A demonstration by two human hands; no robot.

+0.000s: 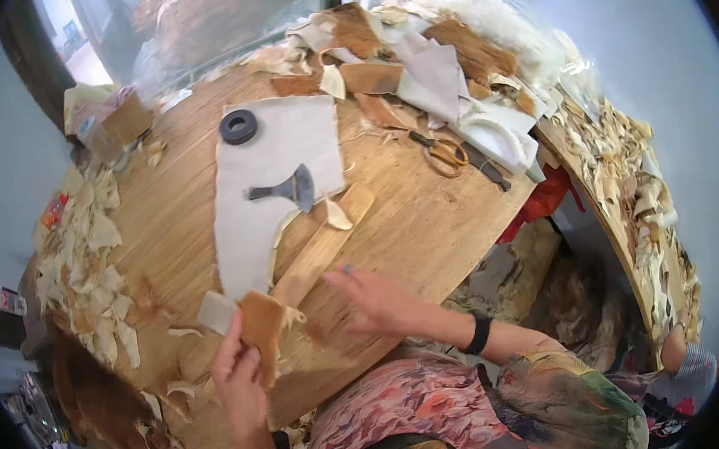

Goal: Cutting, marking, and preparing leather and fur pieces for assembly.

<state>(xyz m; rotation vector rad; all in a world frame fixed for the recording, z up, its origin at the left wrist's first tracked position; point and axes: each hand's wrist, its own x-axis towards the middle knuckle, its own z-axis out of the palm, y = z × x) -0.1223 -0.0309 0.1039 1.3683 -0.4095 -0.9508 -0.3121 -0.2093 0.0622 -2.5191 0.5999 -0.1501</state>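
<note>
While left hand point(241, 380) pinches brown scrap point(261, 323), right hand point(370, 296) lies open, flat, empty on table point(427, 218).

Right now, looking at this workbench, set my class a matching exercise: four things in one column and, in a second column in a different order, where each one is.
Things
1. black ring
2. scissors with orange handles
3. brown scrap piece
4. grey scraper tool

Places
A. held up in the left hand
B. near the top corner of the pale sheet
C. on the bare wooden bench, right of the pale sheet
D. lying across the middle of the pale sheet

Pairs: 1-B, 2-C, 3-A, 4-D
</note>
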